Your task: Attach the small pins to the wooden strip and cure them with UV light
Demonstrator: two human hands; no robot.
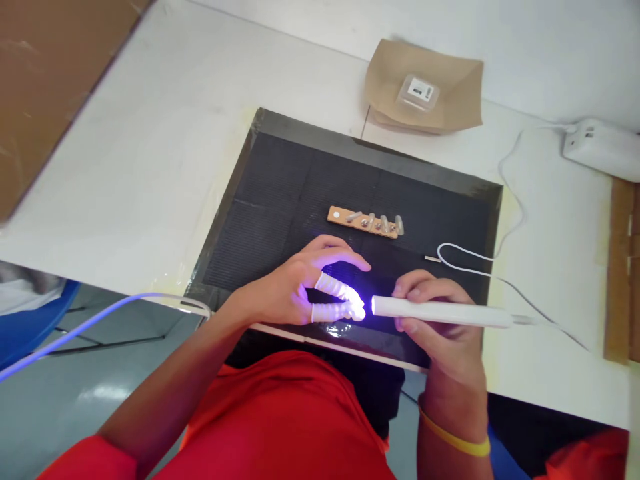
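White ribbed finger covers (333,311) sheathe the thumb and one finger of my left hand (290,287). Those two tips are pinched together; violet-white glare hides whatever is between them. My right hand (457,343) grips a white pen-shaped UV lamp (445,312), lying level, its lit end pointing left at the pinched fingertips across a small gap. Beyond my hands, a tan strip (343,217) rests on the black mat (280,167). It carries several clear false nail tips (384,223) in a row, plus small shiny round bits.
A brown paper tray (450,93) at the back holds a clear plastic box (419,92). A thin white cable (520,207) curls across the right side, near a white power strip (603,147). Brown board (55,73) covers the upper left. A blue chair (40,320) stands below the table's left edge.
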